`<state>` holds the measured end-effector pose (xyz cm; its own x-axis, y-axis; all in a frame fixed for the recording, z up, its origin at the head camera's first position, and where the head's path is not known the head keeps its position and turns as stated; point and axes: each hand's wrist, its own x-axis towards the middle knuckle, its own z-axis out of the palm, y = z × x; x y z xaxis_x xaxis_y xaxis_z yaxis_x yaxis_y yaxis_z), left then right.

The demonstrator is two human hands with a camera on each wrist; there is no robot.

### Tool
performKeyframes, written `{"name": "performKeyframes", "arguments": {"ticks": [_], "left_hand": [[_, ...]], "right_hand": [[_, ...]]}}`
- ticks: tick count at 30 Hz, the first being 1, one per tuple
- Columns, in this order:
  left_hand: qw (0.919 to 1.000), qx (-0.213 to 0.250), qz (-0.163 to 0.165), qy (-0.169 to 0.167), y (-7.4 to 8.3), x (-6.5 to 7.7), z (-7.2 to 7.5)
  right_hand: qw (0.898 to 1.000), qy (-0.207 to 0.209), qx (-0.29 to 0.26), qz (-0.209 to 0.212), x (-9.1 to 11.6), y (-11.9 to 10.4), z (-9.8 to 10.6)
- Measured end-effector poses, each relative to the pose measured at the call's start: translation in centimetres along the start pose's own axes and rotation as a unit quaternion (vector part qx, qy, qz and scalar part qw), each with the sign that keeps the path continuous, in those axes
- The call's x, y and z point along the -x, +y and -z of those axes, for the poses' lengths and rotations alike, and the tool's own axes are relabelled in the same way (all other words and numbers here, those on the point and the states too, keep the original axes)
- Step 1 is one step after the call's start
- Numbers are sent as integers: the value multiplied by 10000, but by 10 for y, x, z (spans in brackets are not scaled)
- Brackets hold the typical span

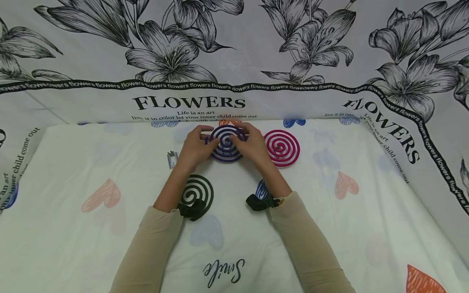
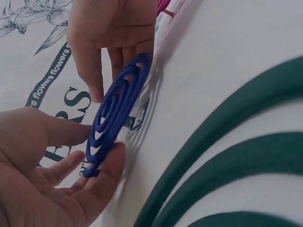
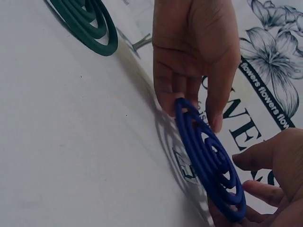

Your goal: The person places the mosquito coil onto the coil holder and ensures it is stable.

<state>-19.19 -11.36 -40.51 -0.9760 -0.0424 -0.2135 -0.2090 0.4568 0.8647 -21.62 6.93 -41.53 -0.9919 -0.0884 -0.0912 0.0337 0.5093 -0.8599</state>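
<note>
Both hands hold one blue mosquito coil, tilted just above the cloth. My left hand pinches its left edge between thumb and fingers; in the left wrist view it comes from the lower left. On the opposite edge, my right hand grips with thumb and fingertips, seen at the lower right of the right wrist view. A pink mosquito coil lies beside the right hand. Under the left wrist lies a green mosquito coil, partly covered by a black wrist strap. Fingers hide parts of the blue coil's rim.
A small metal-looking piece lies left of the left hand. Another small dark-lined shape shows beneath the blue coil; its kind is unclear. The white cloth bears printed hearts. A flower-printed sheet rises behind.
</note>
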Motion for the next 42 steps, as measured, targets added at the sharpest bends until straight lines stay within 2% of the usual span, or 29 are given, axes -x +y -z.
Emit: {"name": "performKeyframes", "arguments": {"ticks": [11, 17, 24, 29, 37, 42], "left_hand": [[9963, 833, 104, 192, -2, -2, -7], [9935, 1087, 98, 319, -3, -4, -8], [9824, 1817, 239, 352, -3, -4, -7], [9816, 1853, 366, 264, -3, -4, -6], [9853, 1674, 104, 323, -5, -5, -10], [9860, 1626, 101, 341, -4, -6, -12]], "right_hand": [[9949, -265, -778, -593, -2, 4, -1], [9942, -257, -742, -741, -3, 4, -1], [9901, -251, -1123, -802, -5, 3, 0], [9891, -304, -1147, -873, -5, 1, 0], [9907, -268, -1029, -849, -5, -1, -2], [9909, -226, -1026, -837, -4, 1, -3]]}}
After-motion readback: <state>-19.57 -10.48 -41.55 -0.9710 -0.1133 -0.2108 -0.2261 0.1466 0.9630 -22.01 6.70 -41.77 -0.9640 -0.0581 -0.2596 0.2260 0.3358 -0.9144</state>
